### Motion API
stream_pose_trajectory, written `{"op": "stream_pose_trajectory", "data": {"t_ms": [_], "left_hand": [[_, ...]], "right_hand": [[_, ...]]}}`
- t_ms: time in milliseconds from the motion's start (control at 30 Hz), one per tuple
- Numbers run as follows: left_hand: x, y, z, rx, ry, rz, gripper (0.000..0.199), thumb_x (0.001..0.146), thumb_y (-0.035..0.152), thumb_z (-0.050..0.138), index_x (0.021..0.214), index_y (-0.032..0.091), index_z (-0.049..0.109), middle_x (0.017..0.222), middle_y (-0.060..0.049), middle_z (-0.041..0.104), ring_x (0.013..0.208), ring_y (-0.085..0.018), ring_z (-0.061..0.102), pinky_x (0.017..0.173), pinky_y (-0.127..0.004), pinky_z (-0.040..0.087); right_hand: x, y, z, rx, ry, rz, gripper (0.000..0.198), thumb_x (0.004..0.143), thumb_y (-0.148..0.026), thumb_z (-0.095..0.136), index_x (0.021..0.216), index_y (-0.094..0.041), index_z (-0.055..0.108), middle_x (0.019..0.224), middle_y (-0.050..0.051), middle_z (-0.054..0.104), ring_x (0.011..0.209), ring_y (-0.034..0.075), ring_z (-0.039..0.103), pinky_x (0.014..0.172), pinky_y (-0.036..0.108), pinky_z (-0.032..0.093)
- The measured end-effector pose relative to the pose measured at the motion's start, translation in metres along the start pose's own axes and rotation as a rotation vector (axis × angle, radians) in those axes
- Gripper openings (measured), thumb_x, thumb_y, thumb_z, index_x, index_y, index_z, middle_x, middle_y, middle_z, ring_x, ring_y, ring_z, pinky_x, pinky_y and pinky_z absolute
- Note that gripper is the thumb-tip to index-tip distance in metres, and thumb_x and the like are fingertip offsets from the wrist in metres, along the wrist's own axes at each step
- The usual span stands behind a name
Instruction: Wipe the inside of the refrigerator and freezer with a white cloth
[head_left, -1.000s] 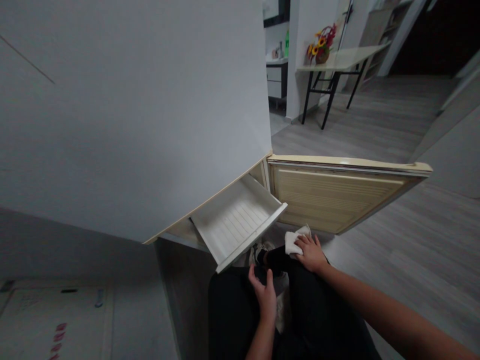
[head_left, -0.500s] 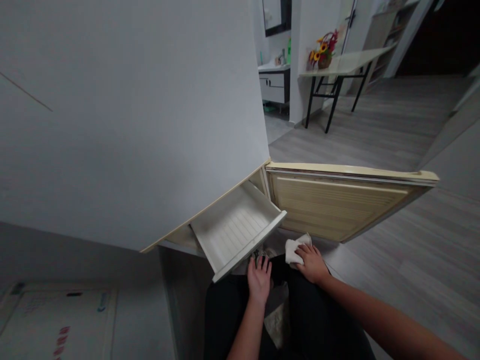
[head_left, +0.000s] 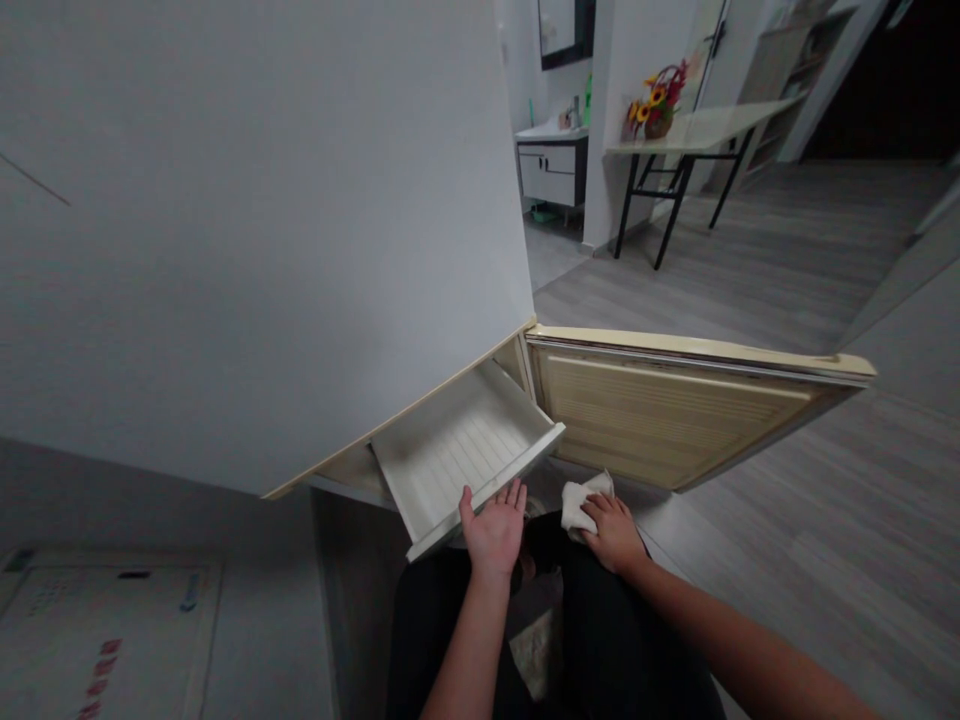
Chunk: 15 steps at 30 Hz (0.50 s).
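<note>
A white ribbed drawer [head_left: 461, 435] stands pulled out of a low compartment, with nothing inside it. My left hand [head_left: 495, 530] is at the drawer's front edge, palm up, thumb and fingers spread; whether the fingertips press under the edge I cannot tell. My right hand [head_left: 611, 530] rests by my right knee, its fingers closed over a folded white cloth [head_left: 583, 500]. To the right of the drawer, the cream-coloured door [head_left: 675, 410] of the compartment hangs wide open, its ribbed inner panel facing me.
The tall white side of the appliance or cabinet [head_left: 300, 200] fills the left. A panel with red lettering [head_left: 135, 640] lies low at left. Farther off are a table [head_left: 705, 125] with a flower basket [head_left: 656, 110] and a washbasin cabinet [head_left: 553, 165].
My left hand has moved left and up to the drawer's front edge, turning palm up. The right hand stays on the cloth. The view has shifted slightly.
</note>
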<state>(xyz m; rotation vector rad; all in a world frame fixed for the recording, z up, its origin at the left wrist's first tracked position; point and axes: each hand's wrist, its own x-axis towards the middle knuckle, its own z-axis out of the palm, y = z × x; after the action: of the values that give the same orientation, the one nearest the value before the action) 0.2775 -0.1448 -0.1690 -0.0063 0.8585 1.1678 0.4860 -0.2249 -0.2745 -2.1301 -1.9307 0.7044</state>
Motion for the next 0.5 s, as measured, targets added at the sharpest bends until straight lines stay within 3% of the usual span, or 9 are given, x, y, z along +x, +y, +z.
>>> {"op": "stream_pose_trajectory", "data": {"t_ms": [167, 500], "left_hand": [[0.006, 0.024, 0.021, -0.039, -0.012, 0.059, 0.085, 0.091, 0.07, 0.046, 0.15, 0.01, 0.036, 0.149, -0.027, 0.047, 0.142, -0.032, 0.052, 0.109, -0.049, 0.053], [0.051, 0.062, 0.054, 0.007, -0.011, 0.183, 0.078, 0.092, 0.063, 0.044, 0.149, 0.012, 0.03, 0.147, -0.027, 0.045, 0.135, -0.033, 0.054, 0.104, -0.054, 0.054]], "right_hand": [[-0.001, -0.001, -0.005, 0.008, -0.014, -0.006, 0.045, 0.093, -0.036, 0.055, 0.134, -0.021, 0.068, 0.147, 0.009, 0.056, 0.14, 0.031, 0.043, 0.12, 0.046, 0.027], [0.0, 0.0, -0.004, 0.009, -0.006, -0.007, 0.043, 0.094, -0.037, 0.055, 0.133, -0.022, 0.068, 0.147, 0.009, 0.057, 0.14, 0.03, 0.045, 0.12, 0.045, 0.027]]}}
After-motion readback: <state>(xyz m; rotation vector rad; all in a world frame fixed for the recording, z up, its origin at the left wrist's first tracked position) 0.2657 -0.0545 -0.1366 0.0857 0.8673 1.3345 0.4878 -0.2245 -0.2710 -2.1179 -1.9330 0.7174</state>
